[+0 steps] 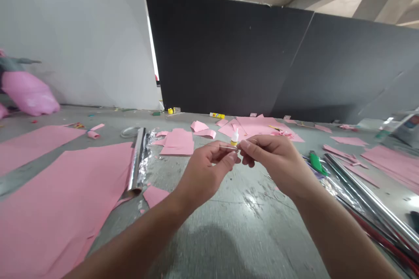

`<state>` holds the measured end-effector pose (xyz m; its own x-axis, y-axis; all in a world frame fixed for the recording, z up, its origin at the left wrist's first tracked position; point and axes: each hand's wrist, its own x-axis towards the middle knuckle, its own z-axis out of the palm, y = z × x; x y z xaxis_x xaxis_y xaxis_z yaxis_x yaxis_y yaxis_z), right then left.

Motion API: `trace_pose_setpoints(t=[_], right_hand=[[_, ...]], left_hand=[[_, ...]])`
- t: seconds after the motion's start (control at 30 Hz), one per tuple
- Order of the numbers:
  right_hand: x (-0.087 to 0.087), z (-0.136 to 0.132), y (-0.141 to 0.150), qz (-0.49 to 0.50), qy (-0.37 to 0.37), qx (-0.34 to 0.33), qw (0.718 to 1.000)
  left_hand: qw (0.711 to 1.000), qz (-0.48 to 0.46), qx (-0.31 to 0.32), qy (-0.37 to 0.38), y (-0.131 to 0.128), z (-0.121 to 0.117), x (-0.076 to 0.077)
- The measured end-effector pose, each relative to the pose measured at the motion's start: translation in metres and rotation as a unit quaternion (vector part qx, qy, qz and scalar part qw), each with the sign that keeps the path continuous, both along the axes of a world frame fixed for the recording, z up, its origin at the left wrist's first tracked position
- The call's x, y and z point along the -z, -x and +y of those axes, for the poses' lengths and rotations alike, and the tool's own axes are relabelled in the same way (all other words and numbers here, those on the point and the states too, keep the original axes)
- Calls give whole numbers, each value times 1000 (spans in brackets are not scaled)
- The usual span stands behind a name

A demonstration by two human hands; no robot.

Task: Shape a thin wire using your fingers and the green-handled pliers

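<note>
In the middle of the head view my two hands meet above the grey table (225, 213). My left hand (209, 168) is closed, thumb and fingers pinching a thin wire (228, 148). My right hand (270, 157) pinches the same wire close to the left fingertips, and a small loop of it shows at the right fingers. Just behind the fingertips stands a small white glue bottle (235, 136) with a yellow label, its lower part hidden by my hands.
Large pink sheets (65, 196) lie at left, beside a foil roll (136, 161). Pink scraps (178, 141) are spread farther back, near a yellow glue stick (217, 115). At right are a green cutter (316, 162) and long silver rolls (369, 187). A black panel (229, 56) stands behind.
</note>
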<state>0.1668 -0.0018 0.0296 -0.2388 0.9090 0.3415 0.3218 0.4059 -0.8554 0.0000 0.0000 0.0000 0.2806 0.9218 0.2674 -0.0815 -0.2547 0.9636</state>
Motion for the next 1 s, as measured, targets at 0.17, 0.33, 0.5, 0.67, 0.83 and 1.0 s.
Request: trace_pose_setpoints(t=[0.17, 0.33, 0.5, 0.67, 0.83, 1.0], right_hand=[[1, 2, 0, 23, 12, -12, 1000], [2, 3, 0, -30, -17, -19, 999], [3, 1, 2, -104, -54, 22, 993], [4, 0, 4, -79, -41, 15, 996], [9, 2, 6, 19, 38, -3, 999], [13, 3, 10, 119, 137, -57, 982]], left_hand=[[1000, 6, -12, -1, 2, 0, 1], [999, 25, -32, -15, 3, 2, 1], [997, 43, -56, -30, 4, 4, 2], [978, 118, -88, -150, 7, 4, 2], [878, 244, -156, -380, 15, 7, 9], [776, 308, -151, -530, 27, 13, 12]])
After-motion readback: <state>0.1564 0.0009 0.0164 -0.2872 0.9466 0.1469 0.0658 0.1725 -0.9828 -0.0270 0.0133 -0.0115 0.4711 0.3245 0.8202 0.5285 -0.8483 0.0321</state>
